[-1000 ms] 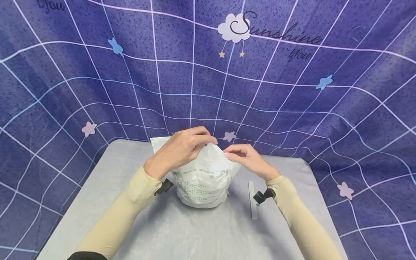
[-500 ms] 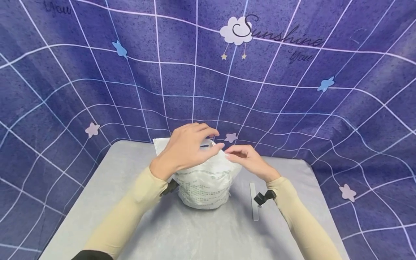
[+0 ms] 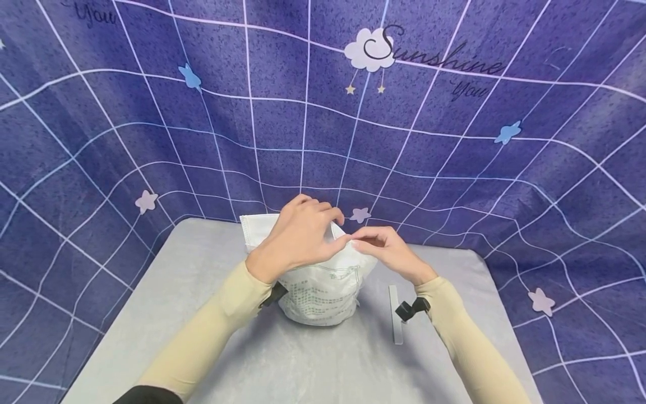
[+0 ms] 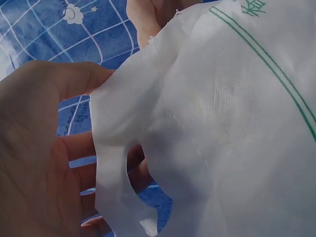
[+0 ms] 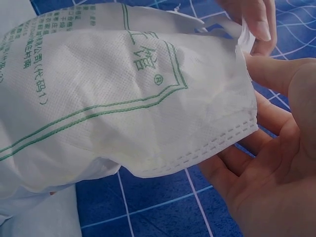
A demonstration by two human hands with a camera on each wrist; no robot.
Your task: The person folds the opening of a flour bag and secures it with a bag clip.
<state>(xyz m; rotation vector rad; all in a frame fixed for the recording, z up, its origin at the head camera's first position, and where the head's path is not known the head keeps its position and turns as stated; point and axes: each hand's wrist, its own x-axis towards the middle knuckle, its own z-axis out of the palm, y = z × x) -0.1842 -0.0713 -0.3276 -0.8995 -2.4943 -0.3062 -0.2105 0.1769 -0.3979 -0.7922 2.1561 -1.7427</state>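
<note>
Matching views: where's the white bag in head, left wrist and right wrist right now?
Head: white bag just below centre, partly covered by the left hand.
Left wrist: white bag fills the centre and right.
Right wrist: white bag spans left and centre, cut off by the left edge.
Shared landmark: gridded cloth, visible behind the bag in all three.

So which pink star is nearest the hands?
The middle pink star, just above the right hand in the head view; the left star and right star sit farther off.
</note>
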